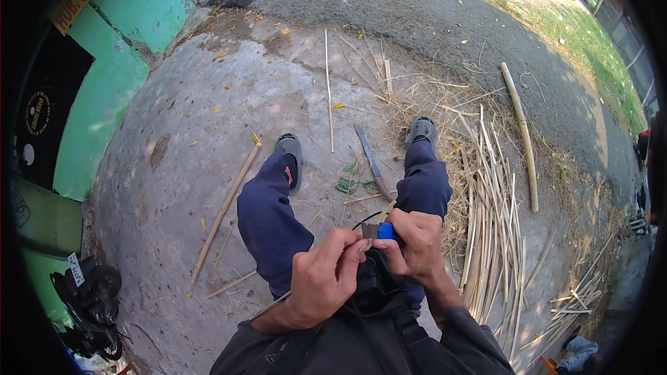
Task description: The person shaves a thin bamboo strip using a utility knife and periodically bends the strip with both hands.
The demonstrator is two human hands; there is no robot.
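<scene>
In front of my chest my right hand [418, 242] is closed around a small blade with a blue grip [386, 230]; its short grey metal end points left. My left hand [326, 274] is pinched close beside that metal end, thumb against the fingers. What it pinches is too small to make out. A pale thin strip [273, 303] shows by my left wrist. Between my feet a long knife [368, 153] with a brown handle lies on the concrete, next to some green leaves [347, 180].
Right of my right leg lies a large pile of split bamboo strips [493, 236], with straw-like shavings [445, 118] beyond it. A thick bamboo pole [521, 139] lies farther right, a stick [226, 212] to my left. A motorcycle [90, 298] stands by the green wall [104, 111].
</scene>
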